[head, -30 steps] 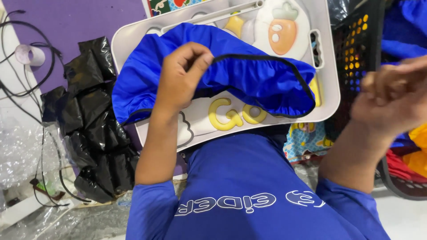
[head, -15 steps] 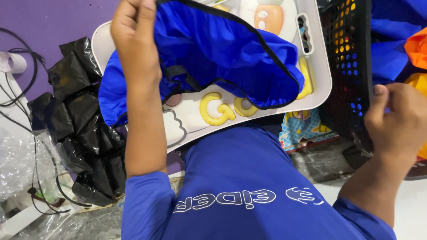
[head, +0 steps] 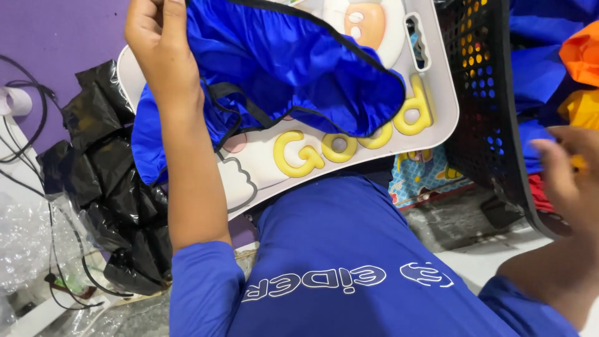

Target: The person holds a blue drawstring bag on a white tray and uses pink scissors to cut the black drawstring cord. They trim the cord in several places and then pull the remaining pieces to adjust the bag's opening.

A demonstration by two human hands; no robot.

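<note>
The left hand [head: 159,47] is raised near the top of the view, forearm running straight up from the blue sleeve at the bottom, fingers curled shut on the edge of a shiny royal-blue fabric garment with black trim and a black strap [head: 293,68]. The garment hangs from that grip and spreads to the right, draped over a white plastic lap tray with raised yellow letters and a cartoon carrot figure [head: 387,140]. Its lower left corner falls past the tray's edge beside the forearm, and the black-edged hem curves across the tray above the yellow letters.

The right hand [head: 564,171] is at the right edge, well apart from the garment, wrist bent and fingers reaching at the rim of a black perforated plastic basket [head: 480,118]. It is blurred, so whether it is open or gripping something cannot be told. Inside the basket lie more bright fabrics in blue, orange and yellow [head: 561,68].

To the left of the tray sits a heap of crumpled black plastic bags [head: 106,187], with black cables [head: 25,125] and clear bubble wrap [head: 25,243] further left. A patterned blue cloth [head: 421,175] shows just under the tray's lower right corner.
</note>
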